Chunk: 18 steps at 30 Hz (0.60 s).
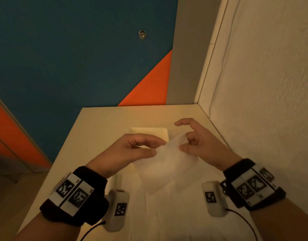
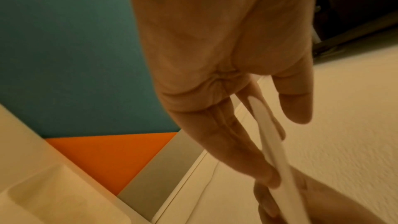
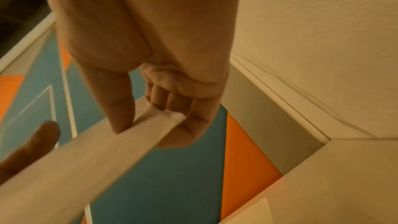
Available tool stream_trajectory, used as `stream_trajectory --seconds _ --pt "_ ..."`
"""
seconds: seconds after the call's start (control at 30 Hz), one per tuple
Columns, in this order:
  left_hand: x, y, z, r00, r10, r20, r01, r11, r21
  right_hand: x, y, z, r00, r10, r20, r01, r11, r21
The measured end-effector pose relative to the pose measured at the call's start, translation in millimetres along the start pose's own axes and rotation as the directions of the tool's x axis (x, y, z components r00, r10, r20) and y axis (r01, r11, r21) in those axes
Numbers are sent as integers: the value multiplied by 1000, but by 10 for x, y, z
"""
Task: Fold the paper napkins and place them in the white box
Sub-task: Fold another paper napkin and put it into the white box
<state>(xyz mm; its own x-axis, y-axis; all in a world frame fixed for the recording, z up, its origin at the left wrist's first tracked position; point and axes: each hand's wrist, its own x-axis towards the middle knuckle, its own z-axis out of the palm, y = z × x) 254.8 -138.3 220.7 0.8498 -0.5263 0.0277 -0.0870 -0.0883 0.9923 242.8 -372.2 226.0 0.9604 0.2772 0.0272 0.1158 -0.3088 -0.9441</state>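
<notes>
We are holding a thin white paper napkin [image 1: 165, 159] up above the pale beige tabletop [image 1: 97, 129], both hands pinching its top edge. Our left hand [image 1: 130, 150] is gripping the napkin's edge at nine o'clock between thumb and fingertips, and our right hand [image 1: 198, 141] is pinching the corner at three o'clock, its index finger sticking out free. The shallow white rectangular box [image 1: 149, 134] is sitting on the table at twelve o'clock from the napkin, just beyond our hands. More white paper [image 1: 167, 214] is lying at six o'clock, possibly further napkins; the blur is hiding the detail.
</notes>
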Motion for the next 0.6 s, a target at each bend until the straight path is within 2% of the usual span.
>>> stream_trajectory --seconds 0.13,0.2,0.3,0.4,0.47,0.6 --pt "24 -59 78 987 -23 157 -2 987 160 128 -80 96 991 -50 126 70 983 -167" --pt "35 -102 100 990 -24 138 -6 977 211 189 -71 151 987 -59 150 85 981 -174" --pt "2 -188 90 998 -61 -8 61 972 226 270 39 240 995 -30 92 39 994 -100" --pt "-90 -376 -19 970 -123 -211 143 986 81 324 289 347 994 88 -60 -93 993 -74" --pt "-180 -530 -125 923 -191 -335 195 981 -20 334 572 416 978 189 -90 -202 962 -181" --pt "-377 -939 -375 837 -232 -495 281 959 26 283 1101 542 907 415 -69 -404 816 -413"
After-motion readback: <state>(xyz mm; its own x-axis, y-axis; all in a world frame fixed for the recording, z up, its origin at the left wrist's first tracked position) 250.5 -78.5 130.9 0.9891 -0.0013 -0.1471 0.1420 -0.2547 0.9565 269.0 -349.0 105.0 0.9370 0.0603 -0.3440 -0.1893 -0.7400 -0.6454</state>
